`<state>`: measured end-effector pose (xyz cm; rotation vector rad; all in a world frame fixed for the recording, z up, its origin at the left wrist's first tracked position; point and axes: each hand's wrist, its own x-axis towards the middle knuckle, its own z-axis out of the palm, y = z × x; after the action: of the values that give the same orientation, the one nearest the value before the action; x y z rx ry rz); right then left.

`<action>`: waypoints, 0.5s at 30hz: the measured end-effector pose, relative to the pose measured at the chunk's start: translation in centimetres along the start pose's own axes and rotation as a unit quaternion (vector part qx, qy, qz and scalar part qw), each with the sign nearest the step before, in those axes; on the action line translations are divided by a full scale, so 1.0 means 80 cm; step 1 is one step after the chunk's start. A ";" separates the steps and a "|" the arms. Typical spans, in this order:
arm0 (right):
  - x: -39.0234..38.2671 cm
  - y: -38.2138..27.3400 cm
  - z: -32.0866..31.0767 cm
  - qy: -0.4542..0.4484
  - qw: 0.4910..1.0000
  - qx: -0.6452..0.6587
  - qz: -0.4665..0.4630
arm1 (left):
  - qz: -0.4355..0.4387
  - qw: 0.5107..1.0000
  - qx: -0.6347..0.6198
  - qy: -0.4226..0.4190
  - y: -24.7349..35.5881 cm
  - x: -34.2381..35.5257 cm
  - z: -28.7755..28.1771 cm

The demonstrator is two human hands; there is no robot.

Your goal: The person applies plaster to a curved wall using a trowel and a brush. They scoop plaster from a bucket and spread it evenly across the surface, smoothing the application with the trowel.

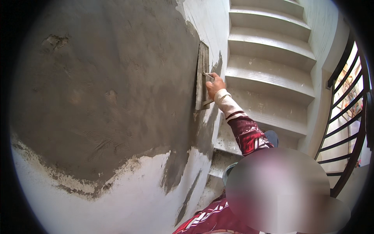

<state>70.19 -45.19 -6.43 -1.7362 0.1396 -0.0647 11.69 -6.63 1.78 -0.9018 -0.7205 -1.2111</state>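
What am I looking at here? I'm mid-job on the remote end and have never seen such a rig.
There is no machine: a person works with bare hands. The single picture comes from a fisheye camera on their head, looking down, so straight edges bend. Their right hand grips the handle of a long, flat trowel beside the wall. A grey plaster-like coat covers much of it; a white wall area shows below. To the right are stairs and a dark railing. A blurred patch hides part of the view; I can't make out the left hand.
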 end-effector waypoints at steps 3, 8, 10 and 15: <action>0.024 0.087 -0.001 0.060 0.993 -0.083 -0.060 | 0.197 0.941 0.218 0.166 0.044 0.087 -0.040; 0.009 0.018 0.034 0.069 0.991 -0.050 -0.106 | 0.154 0.979 -0.125 -0.032 0.053 0.122 -0.068; 0.011 -0.002 0.010 0.057 0.995 -0.055 -0.068 | 0.071 0.950 -0.292 -0.086 0.085 0.109 -0.065; 0.021 0.085 0.015 0.052 0.993 -0.092 -0.045 | 0.005 0.927 -0.360 -0.102 0.096 0.100 -0.064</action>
<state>71.60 -45.36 -13.38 -1.9227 0.1482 -0.2140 20.96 -14.03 4.74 -1.6547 -0.4206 -1.4095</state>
